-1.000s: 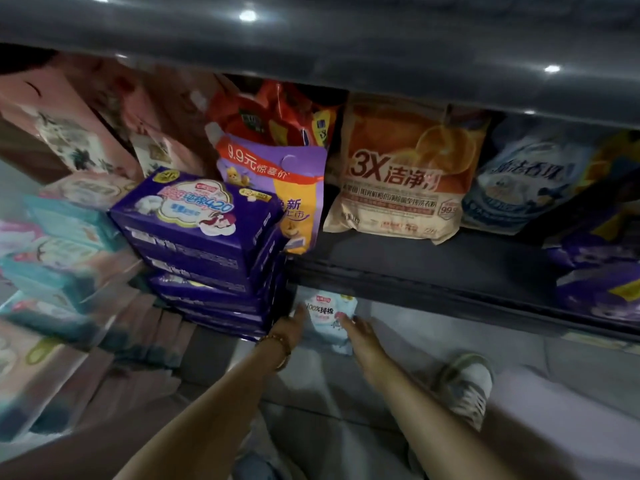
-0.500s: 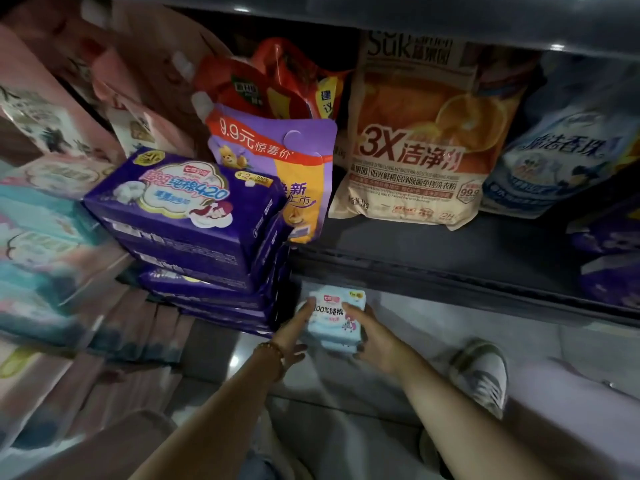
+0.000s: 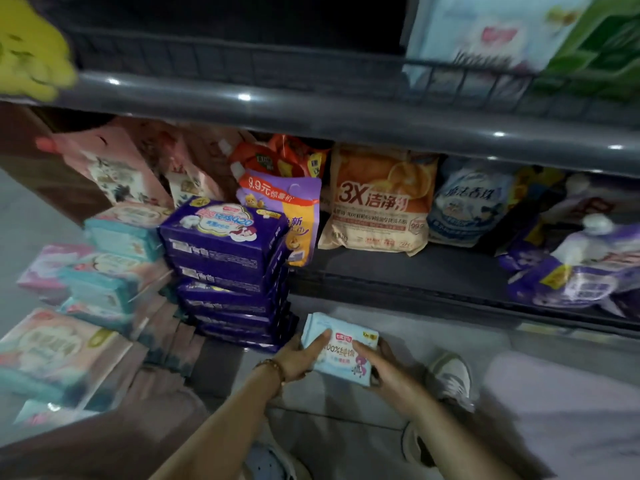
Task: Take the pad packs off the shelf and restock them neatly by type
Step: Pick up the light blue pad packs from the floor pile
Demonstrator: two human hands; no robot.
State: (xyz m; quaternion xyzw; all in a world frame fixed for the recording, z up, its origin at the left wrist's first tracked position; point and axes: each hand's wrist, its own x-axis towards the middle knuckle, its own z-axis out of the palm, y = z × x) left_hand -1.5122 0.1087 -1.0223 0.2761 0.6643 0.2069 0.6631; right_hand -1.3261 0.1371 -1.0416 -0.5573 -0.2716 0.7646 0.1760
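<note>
A dim shop aisle with a grey tiled floor [image 3: 346, 427] and dark metal shelving. The lower shelf [image 3: 398, 271] carries detergent refill pouches, among them an orange pouch [image 3: 377, 202] marked "3X". On the floor just left of the shelf stands a stack of purple pad packs [image 3: 228, 268], with teal and pink packs [image 3: 104, 271] piled further left. Low in front of the shelf, a person holds a small pale blue pad pack [image 3: 341, 348], printed with red and blue lettering and a cartoon figure. The left hand [image 3: 298, 358] and right hand [image 3: 388, 372] grip it from either side, fingers [image 3: 320, 341] curled over its face.
</note>
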